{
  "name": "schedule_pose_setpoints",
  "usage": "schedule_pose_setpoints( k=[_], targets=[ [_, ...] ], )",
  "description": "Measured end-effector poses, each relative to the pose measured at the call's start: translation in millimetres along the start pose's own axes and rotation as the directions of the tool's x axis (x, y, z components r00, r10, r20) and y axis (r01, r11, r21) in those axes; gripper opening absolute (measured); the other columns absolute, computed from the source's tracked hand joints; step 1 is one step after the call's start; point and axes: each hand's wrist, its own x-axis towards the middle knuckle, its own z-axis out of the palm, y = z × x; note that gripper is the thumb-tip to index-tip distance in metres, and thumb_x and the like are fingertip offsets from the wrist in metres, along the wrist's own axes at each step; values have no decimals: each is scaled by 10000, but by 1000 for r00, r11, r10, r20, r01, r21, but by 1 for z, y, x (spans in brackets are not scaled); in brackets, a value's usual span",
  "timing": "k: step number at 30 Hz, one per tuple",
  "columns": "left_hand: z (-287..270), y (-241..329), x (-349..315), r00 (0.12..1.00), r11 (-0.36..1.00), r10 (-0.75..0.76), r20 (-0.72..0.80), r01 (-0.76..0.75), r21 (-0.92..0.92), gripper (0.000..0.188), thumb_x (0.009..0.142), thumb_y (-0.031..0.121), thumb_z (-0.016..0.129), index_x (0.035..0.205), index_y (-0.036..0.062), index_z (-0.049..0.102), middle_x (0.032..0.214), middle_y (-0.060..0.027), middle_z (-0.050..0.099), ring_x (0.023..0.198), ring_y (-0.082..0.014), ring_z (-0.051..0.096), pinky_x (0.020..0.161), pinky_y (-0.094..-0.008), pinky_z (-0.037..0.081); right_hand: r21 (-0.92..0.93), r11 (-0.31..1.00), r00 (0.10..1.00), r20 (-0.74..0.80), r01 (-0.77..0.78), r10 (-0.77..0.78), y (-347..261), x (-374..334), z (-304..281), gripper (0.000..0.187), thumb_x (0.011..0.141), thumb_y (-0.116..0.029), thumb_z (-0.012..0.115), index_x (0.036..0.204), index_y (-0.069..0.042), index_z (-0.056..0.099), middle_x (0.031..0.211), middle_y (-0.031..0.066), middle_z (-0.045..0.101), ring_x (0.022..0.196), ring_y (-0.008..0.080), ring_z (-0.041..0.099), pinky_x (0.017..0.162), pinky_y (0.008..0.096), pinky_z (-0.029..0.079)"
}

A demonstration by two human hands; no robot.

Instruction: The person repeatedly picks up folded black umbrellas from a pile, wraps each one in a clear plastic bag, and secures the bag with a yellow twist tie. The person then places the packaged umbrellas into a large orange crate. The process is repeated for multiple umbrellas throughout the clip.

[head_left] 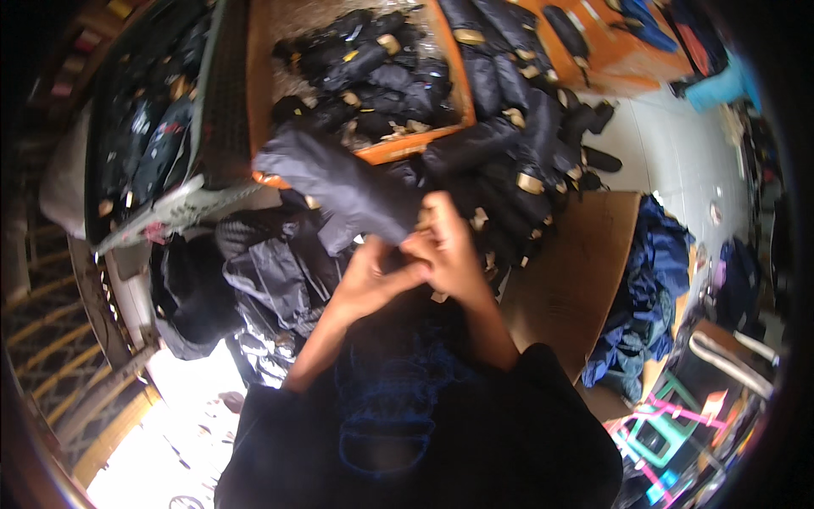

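A thick black fabric-covered roll [339, 178], shaped like a folded umbrella, slants from the upper left down to my hands. Its near end sits at the fingers of my left hand [373, 276] and my right hand [445, 246]. Both hands are closed there, fingertips meeting, slightly smeared by motion. What exactly the fingers pinch at that end is hidden. Just beyond and to the right lies a pile of similar black rolls [471, 153], several with light tan ends.
An orange-edged box [365, 154] at the back holds more black rolls. Left of it stands a dark crate [208, 127]. Black fabric [271, 276] is heaped at left. A cardboard box [577, 280] stands at right, beside blue fabric [653, 263]. A green stool [670, 433] is lower right.
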Motion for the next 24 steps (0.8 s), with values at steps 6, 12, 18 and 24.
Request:
schedule_pose_setpoints(
  k=[6, 12, 18, 24],
  targets=[
    [-54, 23, -33, 965, 897, -248, 87, 195, 396, 455, 852, 197, 743, 1247, 20, 601, 1179, -158, 661, 972, -254, 671, 866, -384, 522, -294, 912, 929, 149, -286, 339, -20, 8, -76, 233, 884, -31, 605, 1101, -26, 521, 741, 81, 597, 638, 143, 568, 599, 285, 465],
    [-143, -28, -75, 926, 333, 209, -314, 235, 913, 527, 701, 230, 813, 1186, 111, 646, 1334, -145, 529, 1328, -358, 389, 1056, -561, 323, -780, 592, 948, -1, -201, 320, -8, 20, -55, 327, 857, -225, 679, 1142, -103, 578, 973, 187, 650, 906, 404, 625, 767, 462, 485],
    [-108, -41, -79, 993, 119, -112, -32, 46, 992, 738, 608, 361, 853, 1271, 171, 588, 1535, -115, 298, 1477, -384, 90, 1107, -729, 110, -848, 526, 998, 56, 67, -37, -46, 36, -18, 289, 849, -160, 697, 1103, -50, 614, 1037, 160, 597, 963, 365, 574, 864, 424, 461],
    [-115, -72, -89, 998, 153, -59, -3, 12, 988, 311, 752, 234, 751, 1041, 156, 665, 1485, -108, 369, 1432, -389, 211, 1128, -703, 100, -676, 675, 926, 378, 296, -27, -32, 79, 16, 237, 867, -194, 685, 1014, -26, 607, 945, 145, 591, 947, 347, 594, 811, 424, 475]
  ],
)
